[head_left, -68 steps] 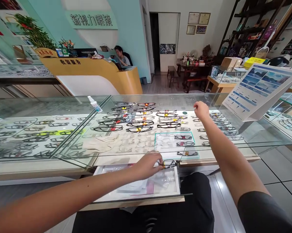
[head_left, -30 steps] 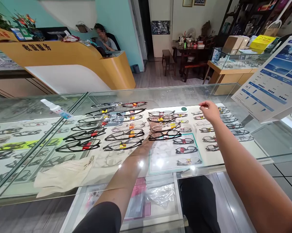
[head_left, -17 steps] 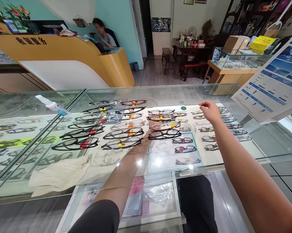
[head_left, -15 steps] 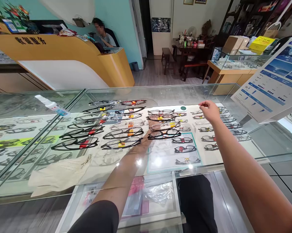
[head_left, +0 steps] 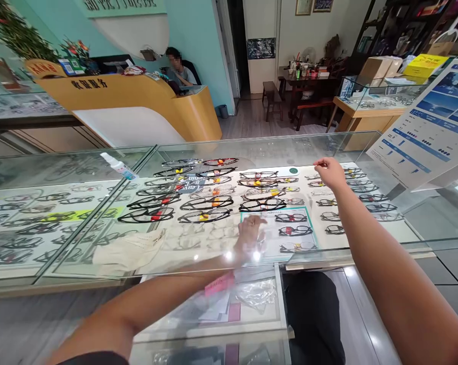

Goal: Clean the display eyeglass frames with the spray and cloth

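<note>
Beneath the glass top of the showcase, my left hand [head_left: 250, 230] reaches in over a teal-bordered sheet [head_left: 265, 251]. Motion blurs it, but a finger looks stretched out and I see nothing held. To its right on that sheet lie a few glasses [head_left: 295, 230] with red tags. My right hand [head_left: 330, 173] is raised at the far right part of the showcase, thumb and fingers pinched together; what they hold, if anything, cannot be made out. Several rows of eyeglasses [head_left: 206, 216] with red and yellow tags sit around the middle. More frames [head_left: 329, 216] are below my right hand.
A spray bottle [head_left: 119, 166] and a cream cloth [head_left: 126, 251] lie to the left. Papers and clear plastic bags [head_left: 255, 295] fill a drawer below. At right stands a blue-and-white sign [head_left: 422, 129]. Across the room a person [head_left: 181, 71] sits behind a wooden counter [head_left: 137, 94].
My left hand has drawn back toward me from beneath the rows of glasses, its elbow swinging out left. The right hand stays almost in place. The view has shifted left.
</note>
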A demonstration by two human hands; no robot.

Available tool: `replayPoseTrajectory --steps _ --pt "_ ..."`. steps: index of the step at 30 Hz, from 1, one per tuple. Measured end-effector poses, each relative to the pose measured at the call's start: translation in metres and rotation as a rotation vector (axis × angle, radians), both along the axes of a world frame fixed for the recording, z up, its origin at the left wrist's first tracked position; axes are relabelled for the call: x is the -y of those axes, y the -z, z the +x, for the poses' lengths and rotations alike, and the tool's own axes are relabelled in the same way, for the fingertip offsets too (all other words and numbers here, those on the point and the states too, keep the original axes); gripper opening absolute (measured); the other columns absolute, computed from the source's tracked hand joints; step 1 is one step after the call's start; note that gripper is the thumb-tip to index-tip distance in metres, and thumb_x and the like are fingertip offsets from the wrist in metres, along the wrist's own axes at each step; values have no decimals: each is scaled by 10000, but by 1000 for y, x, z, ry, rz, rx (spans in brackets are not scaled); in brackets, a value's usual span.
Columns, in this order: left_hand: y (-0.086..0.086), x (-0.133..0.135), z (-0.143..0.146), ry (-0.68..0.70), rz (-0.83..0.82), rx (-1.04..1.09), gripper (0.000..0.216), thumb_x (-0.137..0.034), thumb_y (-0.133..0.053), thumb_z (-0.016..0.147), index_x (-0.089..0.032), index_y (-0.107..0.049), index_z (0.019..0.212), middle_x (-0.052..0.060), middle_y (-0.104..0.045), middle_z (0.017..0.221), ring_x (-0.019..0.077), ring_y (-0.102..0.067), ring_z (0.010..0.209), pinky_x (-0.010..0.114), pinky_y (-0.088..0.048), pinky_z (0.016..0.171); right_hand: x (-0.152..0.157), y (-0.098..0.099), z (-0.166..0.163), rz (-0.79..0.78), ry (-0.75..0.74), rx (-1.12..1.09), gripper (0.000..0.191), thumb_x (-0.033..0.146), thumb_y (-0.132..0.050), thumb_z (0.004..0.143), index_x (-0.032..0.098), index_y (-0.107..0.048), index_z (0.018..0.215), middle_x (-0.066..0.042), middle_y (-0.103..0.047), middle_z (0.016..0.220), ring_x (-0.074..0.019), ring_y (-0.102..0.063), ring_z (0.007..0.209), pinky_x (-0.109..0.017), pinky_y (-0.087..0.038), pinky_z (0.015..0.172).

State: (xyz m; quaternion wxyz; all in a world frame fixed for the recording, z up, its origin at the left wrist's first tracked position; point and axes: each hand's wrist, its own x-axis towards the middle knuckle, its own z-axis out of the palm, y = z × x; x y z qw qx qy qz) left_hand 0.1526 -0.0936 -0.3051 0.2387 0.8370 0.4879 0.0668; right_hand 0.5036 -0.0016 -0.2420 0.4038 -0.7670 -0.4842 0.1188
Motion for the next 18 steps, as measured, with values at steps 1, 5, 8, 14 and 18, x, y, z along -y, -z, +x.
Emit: replayPoseTrajectory --steps 1,5,8,14,18 --pt "-5 17 -10 19 -50 -29 318 -257 -624 975 -226 -677 1287 123 -667 1369 329 -585 1318 563 -466 1126 0 1 0 -4 -9 2 195 245 -638 795 262 -778 931 -49 -721 1175 -266 -680 1011 -409 -479 884" --pt "-61 78 -48 421 -527 16 116 -288 -621 940 -243 -716 989 28 -771 1094 233 -674 1094 353 -502 974 -2 2 1 -11 -15 -3 186 248 -642 795 253 -780 920 -62 -703 1203 -261 -673 999 -402 -480 870" --pt "-128 82 -56 467 -623 27 181 -377 -612 976 -236 -722 954 3 -757 921 176 -668 857 279 -469 736 -1 1 1 -15 -1 -11 190 241 -643 794 241 -783 923 -78 -711 1201 -260 -663 959 -412 -479 877" --pt "-198 -24 -25 299 142 40 254 -391 -560 995 -212 -730 934 39 -761 995 212 -661 898 334 -450 786 3 -3 0 -22 -2 -29 185 236 -634 806 231 -774 926 -85 -734 1169 -235 -645 848 -399 -482 839" --pt "-179 -100 -4 377 474 -123 245 -360 -586 960 -213 -779 993 75 -767 1176 284 -632 1136 400 -443 942 5 -4 0 -15 -9 -35 190 237 -627 812 227 -774 931 -86 -731 1205 -225 -637 830 -396 -480 831"
